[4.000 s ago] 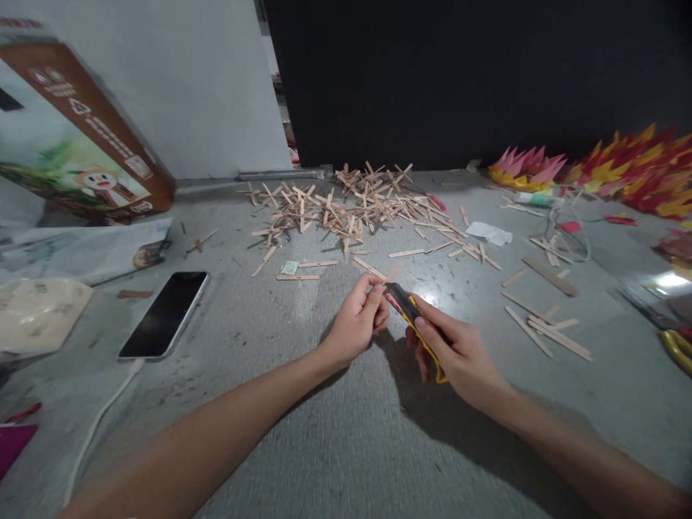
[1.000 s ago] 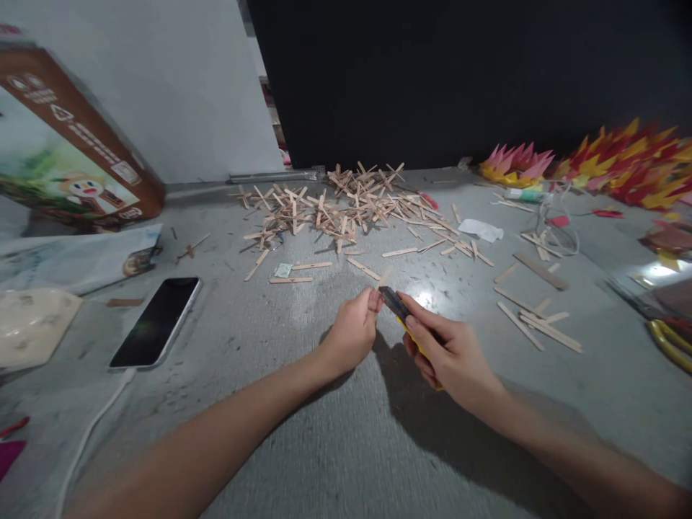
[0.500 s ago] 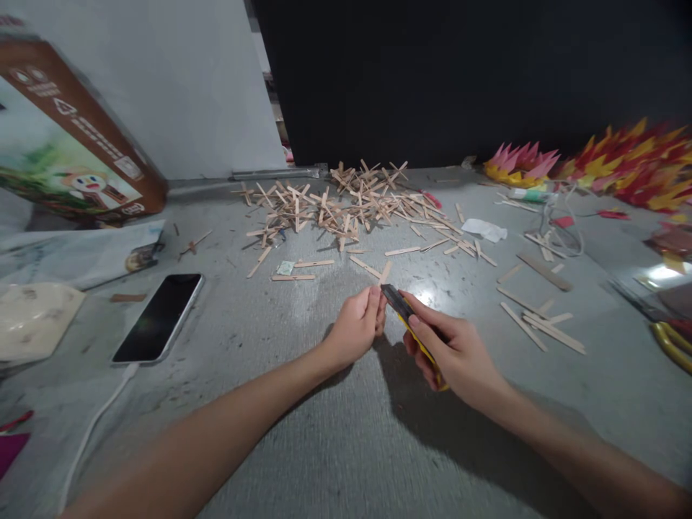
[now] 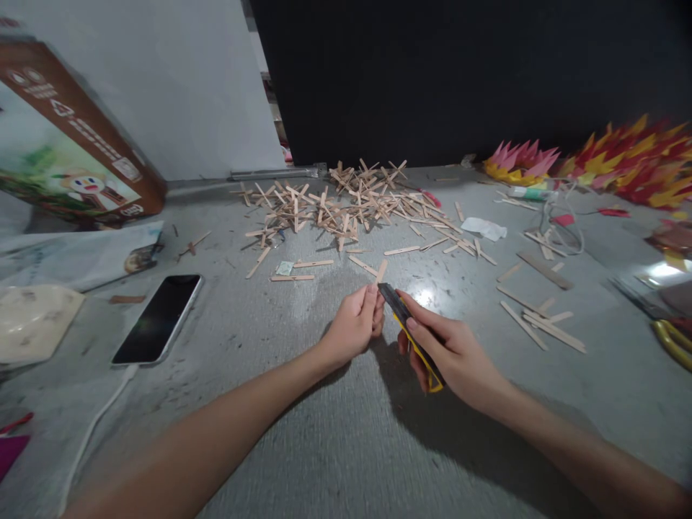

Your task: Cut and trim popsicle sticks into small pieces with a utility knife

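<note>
Pinched in my left hand (image 4: 357, 321) is a flat wooden stick (image 4: 381, 272), its upper end poking out above the thumb. My right hand (image 4: 446, 342) grips a yellow and black utility knife (image 4: 414, 335), tilted so that its tip meets the stick by my left fingertips. The blade itself is too small to make out. Just beyond my hands another wooden stick (image 4: 362, 266) lies on the grey tabletop (image 4: 303, 432). Farther back spreads a heap of sticks (image 4: 324, 205), many crossed over one another.
On the left lie a phone (image 4: 159, 321) with a white cable and a brown box (image 4: 81, 144). Loose sticks (image 4: 554, 331) and yellow-handled scissors (image 4: 670, 339) are at the right. Pink and yellow paper petals (image 4: 522, 164) stand behind, near a glue stick (image 4: 533, 194).
Both hands have shifted very slightly left. The knife has tipped a little steeper in my right hand, its tip still at the stick.
</note>
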Demonstrator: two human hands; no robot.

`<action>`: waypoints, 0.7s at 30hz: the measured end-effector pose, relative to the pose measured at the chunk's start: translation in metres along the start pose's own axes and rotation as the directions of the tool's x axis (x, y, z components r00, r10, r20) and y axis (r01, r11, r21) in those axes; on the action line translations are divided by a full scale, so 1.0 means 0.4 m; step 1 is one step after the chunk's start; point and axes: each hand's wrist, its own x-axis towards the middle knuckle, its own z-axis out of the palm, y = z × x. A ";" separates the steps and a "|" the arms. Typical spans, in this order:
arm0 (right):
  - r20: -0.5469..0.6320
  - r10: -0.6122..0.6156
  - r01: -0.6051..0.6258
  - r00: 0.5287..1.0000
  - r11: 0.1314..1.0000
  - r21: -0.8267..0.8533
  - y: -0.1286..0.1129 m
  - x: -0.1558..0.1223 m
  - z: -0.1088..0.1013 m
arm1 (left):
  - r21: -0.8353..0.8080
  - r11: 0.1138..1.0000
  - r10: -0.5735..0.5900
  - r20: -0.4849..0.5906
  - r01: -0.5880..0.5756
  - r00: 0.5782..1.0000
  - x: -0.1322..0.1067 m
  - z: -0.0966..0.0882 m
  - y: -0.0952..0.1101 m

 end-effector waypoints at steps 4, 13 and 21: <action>0.009 -0.014 0.015 1.000 0.998 -0.054 0.007 0.003 -0.005 | -0.032 0.999 0.001 0.009 -0.001 1.000 0.003 -0.001 0.000; 0.033 -0.112 0.117 0.993 0.925 -0.362 0.013 0.009 -0.021 | -0.076 0.997 0.002 0.014 -0.001 1.000 0.007 -0.003 -0.014; 0.082 -0.272 0.272 0.959 0.791 -0.548 0.019 0.017 -0.043 | -0.098 0.995 -0.012 0.029 0.015 1.000 0.006 -0.004 -0.006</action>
